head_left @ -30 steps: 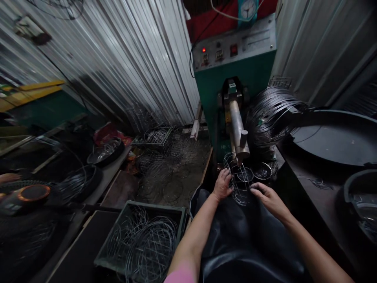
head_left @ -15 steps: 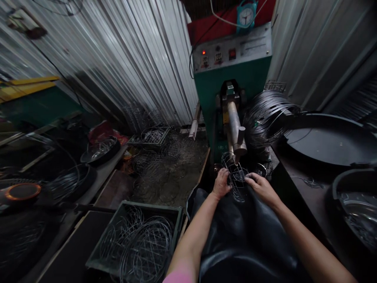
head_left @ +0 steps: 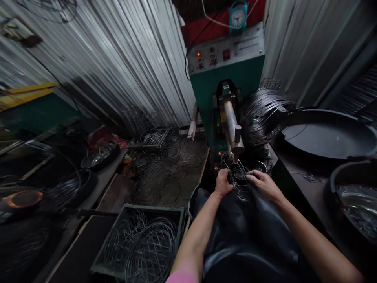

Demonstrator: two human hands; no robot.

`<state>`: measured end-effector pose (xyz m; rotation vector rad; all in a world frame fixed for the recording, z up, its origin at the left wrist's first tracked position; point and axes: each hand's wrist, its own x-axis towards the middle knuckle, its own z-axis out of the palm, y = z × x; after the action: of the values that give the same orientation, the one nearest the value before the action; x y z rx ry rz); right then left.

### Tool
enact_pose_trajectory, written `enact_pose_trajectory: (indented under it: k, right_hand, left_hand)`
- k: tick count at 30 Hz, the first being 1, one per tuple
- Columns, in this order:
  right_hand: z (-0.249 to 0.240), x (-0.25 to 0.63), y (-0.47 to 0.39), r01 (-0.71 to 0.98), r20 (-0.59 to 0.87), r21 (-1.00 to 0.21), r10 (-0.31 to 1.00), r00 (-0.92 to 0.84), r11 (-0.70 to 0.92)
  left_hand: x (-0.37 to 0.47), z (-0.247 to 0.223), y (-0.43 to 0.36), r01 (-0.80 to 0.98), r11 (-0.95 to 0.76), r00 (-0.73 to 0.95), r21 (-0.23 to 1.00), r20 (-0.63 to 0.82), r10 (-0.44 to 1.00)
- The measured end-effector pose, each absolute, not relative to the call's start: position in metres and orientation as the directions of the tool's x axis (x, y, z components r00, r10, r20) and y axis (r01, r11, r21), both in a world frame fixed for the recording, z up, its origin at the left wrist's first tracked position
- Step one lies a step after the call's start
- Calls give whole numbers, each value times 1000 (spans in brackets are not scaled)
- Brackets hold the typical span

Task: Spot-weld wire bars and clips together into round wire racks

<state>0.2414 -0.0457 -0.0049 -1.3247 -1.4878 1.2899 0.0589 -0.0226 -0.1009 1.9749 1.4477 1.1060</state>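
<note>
A small wire frame [head_left: 242,188] of thin curved wires hangs between my hands, its upper end at the tip of the welding machine's arm [head_left: 232,122]. My left hand [head_left: 224,183] is closed on its left edge, thumb and fingers pinched round the wires. On the other side my right hand [head_left: 261,181] pinches the right edge between thumb and index finger. The green machine [head_left: 203,90] stands straight ahead, with a red light lit on its panel. Black shiny cloth [head_left: 247,236] covers my lap below the frame.
At the lower left a green crate [head_left: 122,220] holds wire pieces. Right of the machine are a wire coil [head_left: 262,114], a large round black tray [head_left: 324,137] and a black basin [head_left: 335,192]. More wire frames [head_left: 159,173] lie on the floor at left.
The view has shifted slightly, moving the machine left in the picture. Both hands still grip the wire frame, which has tilted a little. A small orange glow now shows low on the machine.
</note>
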Motion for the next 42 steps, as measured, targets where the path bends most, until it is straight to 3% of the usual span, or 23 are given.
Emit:
enact_pose_trajectory:
  k: [7,23,30,37,42]
  right_hand:
    - [5,231,-17,256,-23,-966,982,-189,27]
    - [2,230,-24,270,-43,-963,978,-202,14]
    - [6,227,-23,266,-29,-964,981,-192,23]
    - [6,227,-20,241,-12,-970,984,-180,32]
    - [7,224,-17,189,-49,-982,985,-167,-17]
  left_hand:
    - [64,-91,-17,434,-228,13,872,248,969]
    - [62,-95,-24,415,-192,-11,889,216,976]
    - [64,-97,-22,438,-248,-7,864,279,960]
    - [65,-95,-20,409,-155,-6,900,172,985]
    - [67,-93,-21,422,-170,-8,891,191,982]
